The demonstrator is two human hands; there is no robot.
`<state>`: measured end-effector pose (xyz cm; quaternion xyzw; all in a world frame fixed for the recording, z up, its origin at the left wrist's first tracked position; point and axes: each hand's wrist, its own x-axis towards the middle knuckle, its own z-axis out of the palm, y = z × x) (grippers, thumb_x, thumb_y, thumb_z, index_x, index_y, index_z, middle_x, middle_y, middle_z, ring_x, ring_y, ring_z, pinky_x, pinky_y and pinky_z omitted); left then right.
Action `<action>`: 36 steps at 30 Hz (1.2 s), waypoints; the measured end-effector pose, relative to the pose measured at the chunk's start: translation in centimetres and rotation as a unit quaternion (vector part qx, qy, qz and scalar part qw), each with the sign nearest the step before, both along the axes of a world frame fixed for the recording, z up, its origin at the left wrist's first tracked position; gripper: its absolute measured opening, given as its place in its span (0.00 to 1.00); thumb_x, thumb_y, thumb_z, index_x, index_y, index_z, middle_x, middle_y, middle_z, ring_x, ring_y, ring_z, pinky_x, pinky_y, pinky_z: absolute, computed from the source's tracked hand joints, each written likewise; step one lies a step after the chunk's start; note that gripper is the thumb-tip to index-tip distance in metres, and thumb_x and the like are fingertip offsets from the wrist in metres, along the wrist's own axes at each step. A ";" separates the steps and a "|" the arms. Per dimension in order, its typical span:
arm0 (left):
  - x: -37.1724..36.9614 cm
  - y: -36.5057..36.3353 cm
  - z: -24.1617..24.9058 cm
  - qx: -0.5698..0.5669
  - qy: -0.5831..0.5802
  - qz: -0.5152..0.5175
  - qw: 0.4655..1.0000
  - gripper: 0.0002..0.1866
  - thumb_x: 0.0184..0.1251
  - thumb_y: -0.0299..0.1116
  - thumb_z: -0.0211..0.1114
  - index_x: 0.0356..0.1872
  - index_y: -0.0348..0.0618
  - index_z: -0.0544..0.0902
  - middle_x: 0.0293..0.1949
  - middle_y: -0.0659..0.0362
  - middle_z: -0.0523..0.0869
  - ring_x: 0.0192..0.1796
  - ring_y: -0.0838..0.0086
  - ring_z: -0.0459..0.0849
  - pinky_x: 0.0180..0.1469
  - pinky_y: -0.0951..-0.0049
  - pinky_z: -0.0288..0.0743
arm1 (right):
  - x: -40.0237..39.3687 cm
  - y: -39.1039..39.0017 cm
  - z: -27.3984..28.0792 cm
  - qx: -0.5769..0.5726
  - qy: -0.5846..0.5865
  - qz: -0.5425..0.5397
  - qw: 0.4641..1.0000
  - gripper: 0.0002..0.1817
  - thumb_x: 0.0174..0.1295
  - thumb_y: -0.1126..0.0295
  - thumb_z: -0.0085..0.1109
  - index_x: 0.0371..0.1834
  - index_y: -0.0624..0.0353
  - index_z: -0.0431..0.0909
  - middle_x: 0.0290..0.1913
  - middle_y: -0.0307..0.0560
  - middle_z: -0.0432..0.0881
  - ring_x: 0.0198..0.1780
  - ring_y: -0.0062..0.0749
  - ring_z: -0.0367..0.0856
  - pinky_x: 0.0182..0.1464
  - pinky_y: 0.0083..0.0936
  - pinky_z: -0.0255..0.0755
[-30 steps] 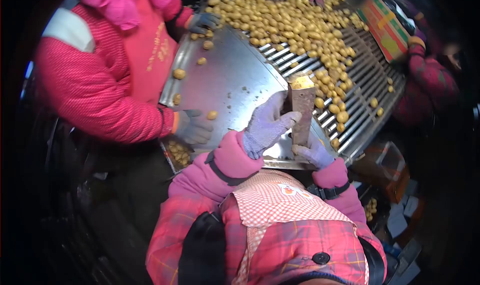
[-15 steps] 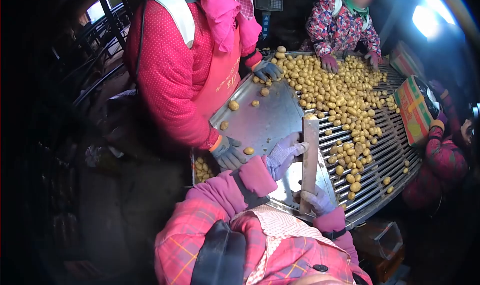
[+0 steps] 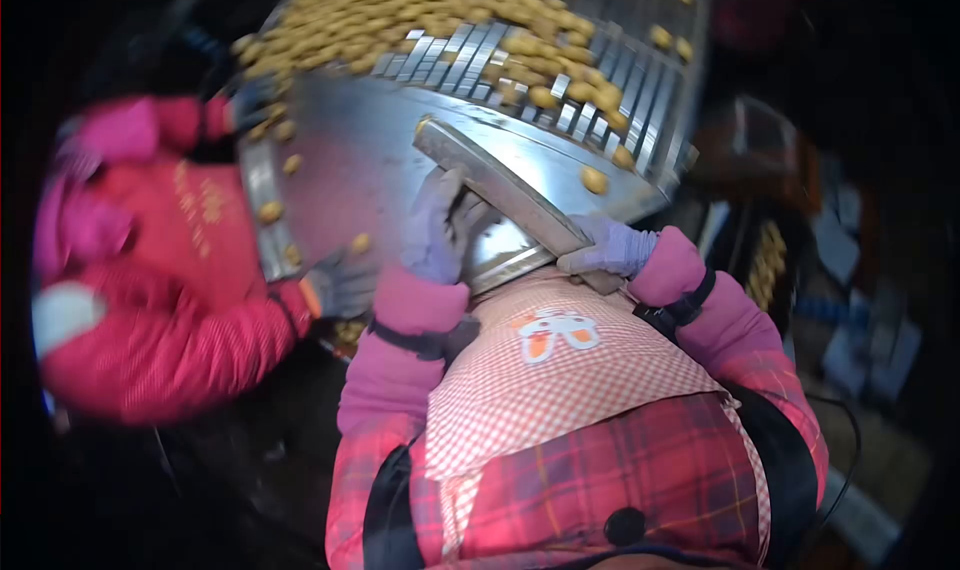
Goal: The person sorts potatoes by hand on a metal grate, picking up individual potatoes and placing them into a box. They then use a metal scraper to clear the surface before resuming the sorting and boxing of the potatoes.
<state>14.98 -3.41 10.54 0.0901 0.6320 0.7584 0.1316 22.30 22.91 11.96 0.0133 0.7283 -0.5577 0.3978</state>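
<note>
A long, narrow grey bar (image 3: 505, 192) lies slantwise over the metal sheet, its far end up and to the left. My right hand (image 3: 608, 248), in a pale lilac glove, is closed around its near end. My left hand (image 3: 437, 232), gloved alike, has its fingers curled against the bar's left side; part of them is hidden beneath it. Beyond the bar, a single potato (image 3: 594, 180) rests on the edge of the metal sheet (image 3: 350, 135). A heap of potatoes (image 3: 420, 5) covers much of the slatted grate behind.
At the left a co-worker in a red apron (image 3: 205, 220) has a grey-gloved hand (image 3: 343, 282) on the sheet, close to my left arm. The slatted grate (image 3: 640, 100) stretches away at the upper right. Boxes and papers (image 3: 840, 240) are at the right.
My view has turned right and down, with some blur. The bar now slants to the upper left instead of standing nearly upright. Both my hands have stayed at it.
</note>
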 end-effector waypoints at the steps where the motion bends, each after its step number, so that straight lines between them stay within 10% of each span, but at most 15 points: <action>1: 0.2 1.5 -0.4 0.008 -0.011 -0.032 0.999 0.20 0.76 0.39 0.52 0.59 0.35 0.71 0.55 0.52 0.78 0.54 0.69 0.80 0.54 0.75 0.77 | 1.1 1.2 0.0 0.041 0.051 -0.013 0.998 0.34 0.54 0.53 0.68 0.59 0.62 0.74 0.50 0.52 0.82 0.51 0.35 0.78 0.56 0.30 0.71; 3: 0.9 2.3 -0.7 0.211 -0.288 -0.057 0.932 0.23 0.76 0.39 0.52 0.62 0.33 0.68 0.52 0.49 0.77 0.52 0.68 0.79 0.52 0.76 0.76 | 4.7 3.5 1.2 0.058 0.103 -0.161 0.980 0.28 0.52 0.63 0.71 0.55 0.64 0.75 0.47 0.43 0.80 0.49 0.26 0.76 0.56 0.25 0.69; 7: 1.7 3.3 -4.0 0.194 -0.303 -0.186 0.914 0.24 0.76 0.38 0.51 0.65 0.31 0.65 0.53 0.45 0.77 0.49 0.69 0.79 0.48 0.77 0.75 | 11.7 9.1 3.4 0.148 0.139 -0.381 0.902 0.31 0.54 0.66 0.67 0.62 0.62 0.71 0.51 0.47 0.80 0.52 0.30 0.77 0.56 0.26 0.71; 11: 1.8 5.7 -4.0 0.084 -0.256 -0.232 0.935 0.26 0.74 0.42 0.54 0.62 0.30 0.68 0.50 0.46 0.79 0.45 0.69 0.81 0.48 0.76 0.76 | 14.7 12.8 7.1 0.487 0.189 -0.290 0.802 0.31 0.58 0.63 0.66 0.65 0.56 0.70 0.51 0.53 0.82 0.53 0.39 0.81 0.57 0.29 0.72; 15: 1.7 7.4 -4.7 0.104 -0.268 -0.176 0.942 0.27 0.72 0.42 0.57 0.62 0.30 0.69 0.48 0.47 0.80 0.44 0.70 0.81 0.46 0.76 0.77 | 11.5 10.6 11.4 0.518 0.233 -0.212 0.795 0.28 0.58 0.60 0.65 0.62 0.51 0.72 0.51 0.56 0.82 0.53 0.48 0.81 0.56 0.34 0.73; 17: 1.9 7.6 -4.5 0.117 -0.278 -0.179 0.937 0.27 0.72 0.41 0.57 0.62 0.30 0.69 0.47 0.47 0.80 0.43 0.70 0.81 0.45 0.76 0.78 | 9.8 12.9 10.5 0.663 0.039 0.021 0.747 0.25 0.58 0.58 0.64 0.59 0.48 0.73 0.48 0.56 0.83 0.51 0.51 0.81 0.54 0.38 0.74; 29: 1.4 6.4 -4.5 0.161 -0.316 -0.135 0.925 0.19 0.73 0.34 0.53 0.57 0.30 0.70 0.38 0.53 0.78 0.33 0.78 0.74 0.35 0.82 0.73 | 8.4 14.8 11.2 0.508 0.157 -0.079 0.844 0.22 0.53 0.57 0.65 0.49 0.53 0.75 0.42 0.56 0.83 0.48 0.52 0.81 0.50 0.42 0.73; 34: 0.8 6.1 -5.4 0.157 -0.317 -0.099 0.930 0.20 0.73 0.34 0.53 0.58 0.30 0.70 0.40 0.52 0.79 0.35 0.76 0.76 0.38 0.80 0.75 | 7.6 14.7 11.8 0.582 0.090 -0.033 0.808 0.23 0.53 0.58 0.66 0.51 0.52 0.76 0.42 0.56 0.83 0.47 0.54 0.81 0.49 0.40 0.73; 36: 0.0 5.8 -7.0 0.261 -0.310 -0.206 0.891 0.19 0.73 0.35 0.54 0.57 0.31 0.71 0.38 0.54 0.78 0.35 0.79 0.75 0.36 0.82 0.73 | 8.1 14.9 11.0 0.559 0.109 -0.045 0.820 0.23 0.52 0.58 0.66 0.52 0.52 0.77 0.43 0.55 0.84 0.47 0.53 0.81 0.50 0.41 0.74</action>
